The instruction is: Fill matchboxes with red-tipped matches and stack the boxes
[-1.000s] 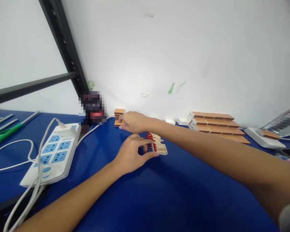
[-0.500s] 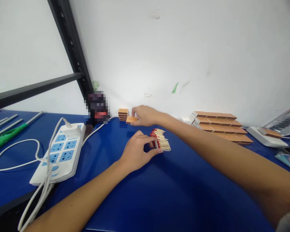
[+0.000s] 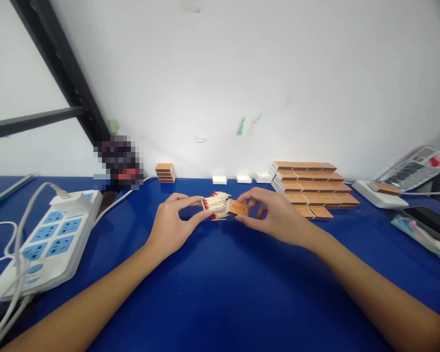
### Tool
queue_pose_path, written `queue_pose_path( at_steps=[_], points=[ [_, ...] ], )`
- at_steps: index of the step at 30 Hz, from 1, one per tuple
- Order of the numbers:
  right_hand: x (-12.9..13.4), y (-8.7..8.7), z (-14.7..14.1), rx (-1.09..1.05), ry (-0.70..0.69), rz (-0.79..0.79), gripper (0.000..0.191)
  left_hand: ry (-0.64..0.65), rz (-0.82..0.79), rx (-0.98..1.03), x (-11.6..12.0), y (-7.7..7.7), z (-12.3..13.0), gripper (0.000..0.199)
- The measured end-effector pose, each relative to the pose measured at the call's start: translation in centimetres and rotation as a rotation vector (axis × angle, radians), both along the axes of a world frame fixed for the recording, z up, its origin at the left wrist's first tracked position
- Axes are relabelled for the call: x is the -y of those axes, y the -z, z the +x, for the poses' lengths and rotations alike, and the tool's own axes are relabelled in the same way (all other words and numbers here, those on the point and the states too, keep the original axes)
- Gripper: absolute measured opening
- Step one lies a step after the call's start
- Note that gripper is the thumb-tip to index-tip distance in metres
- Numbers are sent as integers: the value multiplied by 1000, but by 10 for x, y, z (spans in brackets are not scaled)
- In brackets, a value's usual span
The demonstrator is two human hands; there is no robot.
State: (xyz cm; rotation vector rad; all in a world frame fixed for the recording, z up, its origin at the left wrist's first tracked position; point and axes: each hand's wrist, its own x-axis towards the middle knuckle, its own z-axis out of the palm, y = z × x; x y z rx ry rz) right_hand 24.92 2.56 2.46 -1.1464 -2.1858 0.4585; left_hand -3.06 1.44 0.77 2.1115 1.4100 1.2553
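My left hand [image 3: 178,220] pinches a white matchbox tray [image 3: 213,209] filled with red-tipped matches, its open side facing up. Between thumb and fingers of my right hand [image 3: 271,212] is an orange matchbox sleeve [image 3: 237,208], held just right of the tray. The sleeve's near end is close to the tray; whether they touch I cannot tell. Behind the tray lies a pile of loose matches [image 3: 222,195] on the blue table [image 3: 220,283], partly hidden by the tray.
A small stack of orange boxes [image 3: 165,173] stands at the back left. White trays [image 3: 219,180] line the wall, beside a stepped stack of matchboxes [image 3: 308,187] on the right. A power strip [image 3: 55,234] with cables lies left; a phone [image 3: 430,220] lies right.
My right hand has brought the orange sleeve from beside the small back stack over to the tray's right. My left hand has lifted the filled tray off the table. The view has shifted right.
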Motion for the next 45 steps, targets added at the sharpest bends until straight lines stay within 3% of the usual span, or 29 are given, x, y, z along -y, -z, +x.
queue_pose_path(
  at_steps=[9,22,38,45],
  points=[
    [7,-8,-2,-73,-58,-53,24,55,-20,49,3,-3,2,33],
    [3,-1,-2,-106,-44,-26,28,86,-70,99,1,0,1,32],
    [-2,8,-4,-368,-96,-180,34,140,-138,98,1,-1,0,35],
    [1,7,-7,-383,-64,-119,31,164,-165,141,1,-4,-1,36]
  ],
)
